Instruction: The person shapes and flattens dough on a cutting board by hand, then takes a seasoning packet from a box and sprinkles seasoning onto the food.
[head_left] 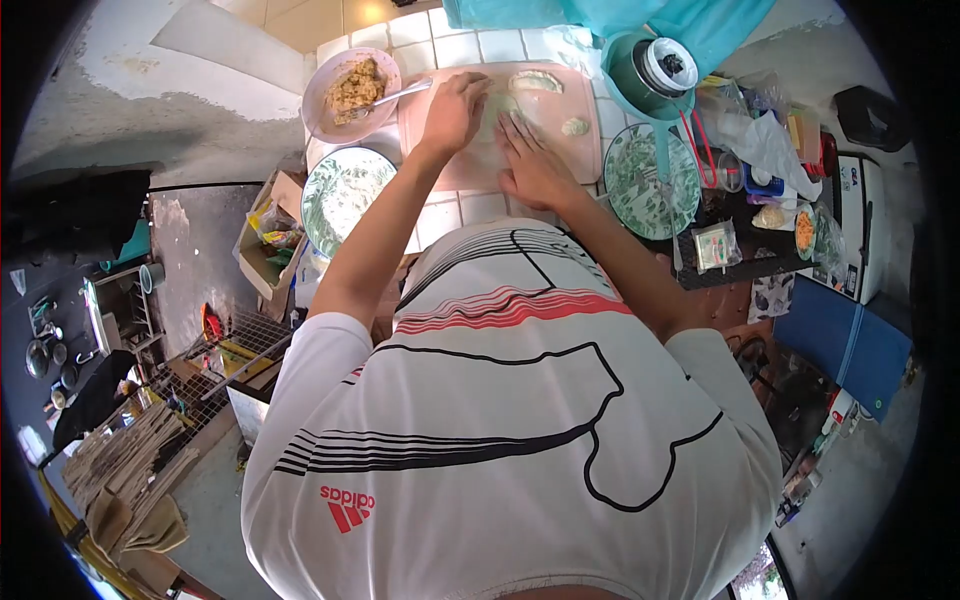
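Upon the white-tiled surface (pixel 483 207) lay a pink rectangular cutting board (pixel 578 158). The right hand (pixel 533 165) reached from five o'clock, fingers extended over a thin, pale dough sheet (pixel 494 122) near the board's middle; the left hand (pixel 455 112), at ten, curled, its pinch unclear. A pleated white dumpling (pixel 537 81) sat at one.

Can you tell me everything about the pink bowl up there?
The pink bowl is round and pale and looks like plastic. It sits upright on white tiles, beside the pink board; I can't tell if they touch. Lumpy orange-brown food lies inside. A silvery utensil rests in it, handle sticking out over the rim. No hand touches it.
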